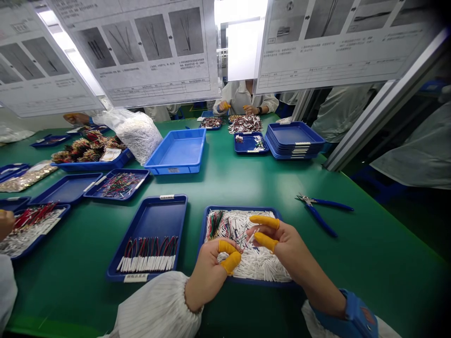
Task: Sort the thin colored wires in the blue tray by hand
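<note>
Over a blue tray [278, 213] full of short white sleeves [260, 267], both my hands work close together. Yellow finger cots cover the thumb and forefinger of each. My left hand [213, 267] pinches a few thin dark wires [240, 234], whose ends rise from its fingertips. A small white sleeve [252, 236] sits between the fingertips of my right hand [285, 239], beside the wires. A bundle of coloured wires [214, 224] lies at the tray's back left corner. To the left, another blue tray [160, 213] holds a row of wires with white sleeved ends [148, 263].
Blue-handled cutters [319, 209] lie at right. Stacked trays [294, 136], a light blue bin [181, 145] and a clear bag [137, 136] stand farther back. Instruction sheets [151, 84] hang overhead. A co-worker [246, 98] sits opposite; another person's hand [6, 223] shows at left.
</note>
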Tool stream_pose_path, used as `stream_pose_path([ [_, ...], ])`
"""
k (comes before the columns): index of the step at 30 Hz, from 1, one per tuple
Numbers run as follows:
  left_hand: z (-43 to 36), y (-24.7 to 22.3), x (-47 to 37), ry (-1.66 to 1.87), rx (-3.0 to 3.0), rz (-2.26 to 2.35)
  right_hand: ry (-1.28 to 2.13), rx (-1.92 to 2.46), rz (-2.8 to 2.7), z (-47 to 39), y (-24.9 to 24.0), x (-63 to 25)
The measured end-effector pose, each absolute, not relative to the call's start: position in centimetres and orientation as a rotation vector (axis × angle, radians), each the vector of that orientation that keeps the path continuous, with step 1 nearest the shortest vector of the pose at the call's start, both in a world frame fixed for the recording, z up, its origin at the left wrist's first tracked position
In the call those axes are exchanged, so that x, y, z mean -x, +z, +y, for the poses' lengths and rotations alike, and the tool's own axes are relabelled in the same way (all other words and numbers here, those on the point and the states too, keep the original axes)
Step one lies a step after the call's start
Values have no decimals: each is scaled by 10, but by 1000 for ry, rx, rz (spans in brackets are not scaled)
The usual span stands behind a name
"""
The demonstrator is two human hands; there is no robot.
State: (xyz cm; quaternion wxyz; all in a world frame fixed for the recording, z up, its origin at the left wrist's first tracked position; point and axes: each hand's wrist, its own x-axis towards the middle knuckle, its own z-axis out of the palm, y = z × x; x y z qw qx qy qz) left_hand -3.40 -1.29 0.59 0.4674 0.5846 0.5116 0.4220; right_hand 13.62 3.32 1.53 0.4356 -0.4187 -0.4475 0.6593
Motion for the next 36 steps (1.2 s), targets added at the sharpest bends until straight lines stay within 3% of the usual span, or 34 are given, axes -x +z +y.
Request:
stream_pose_path([
  [13,-14,10,29,942,-1497,1172,1500,1030,-890,35,11,-138],
  [36,-14,5,30,947,-1520,1148,1482,1012,-1243,31,17,-138],
])
